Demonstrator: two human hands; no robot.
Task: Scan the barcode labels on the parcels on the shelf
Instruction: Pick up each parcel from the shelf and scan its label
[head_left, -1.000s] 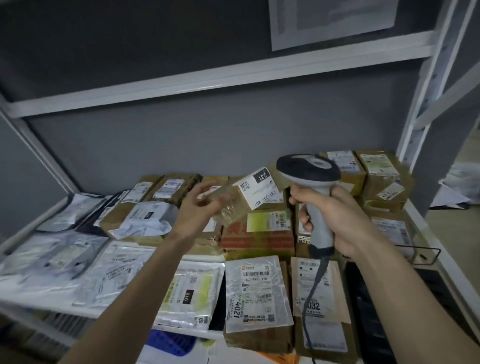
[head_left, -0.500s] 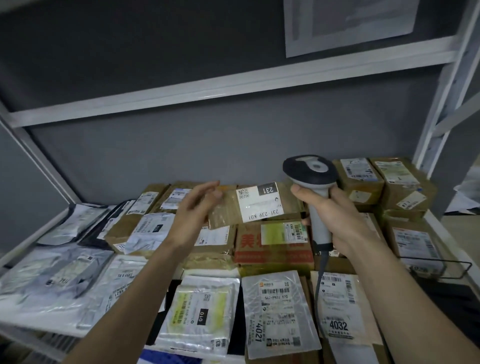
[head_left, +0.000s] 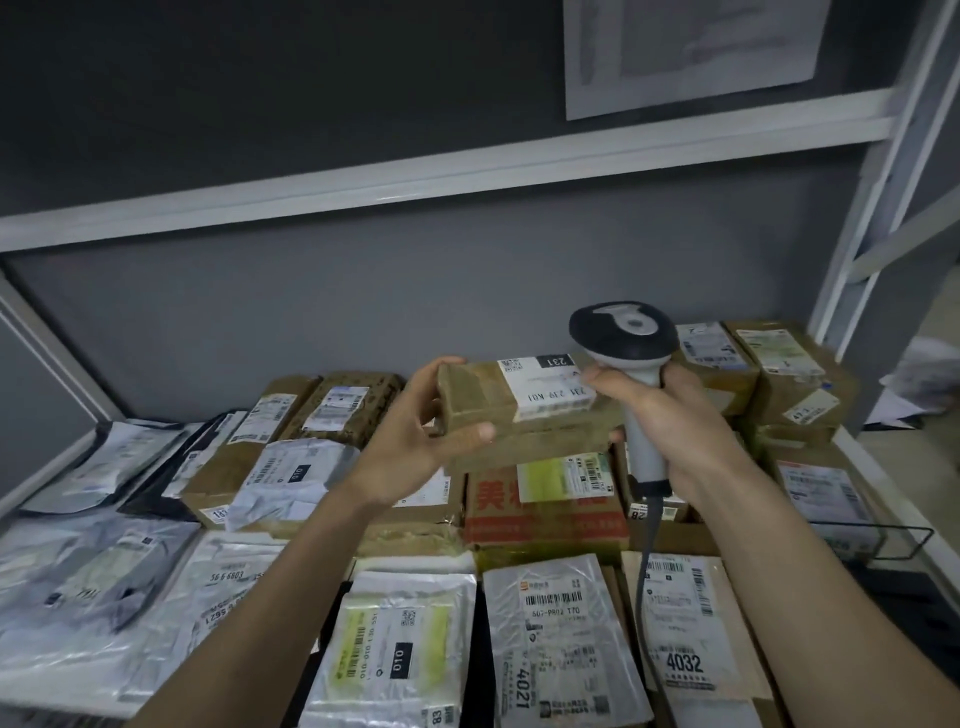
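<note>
While the left hand (head_left: 415, 436) grasps the brown parcel (head_left: 498, 410) between thumb and fingertips, the right hand (head_left: 670, 415), clenched around the scanner (head_left: 631, 364), should tilt it toward the white label (head_left: 545, 387) just beside its knuckles

Parcel depot storeroom: white metal shelving (head_left: 447, 171) crowded with labelled parcels (head_left: 545, 499).

White shelf (head_left: 878, 470) crowded with labelled parcels (head_left: 563, 639)

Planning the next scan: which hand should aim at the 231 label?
Right hand: it grips the scanner beside the label. Left hand steadies that parcel.
</note>
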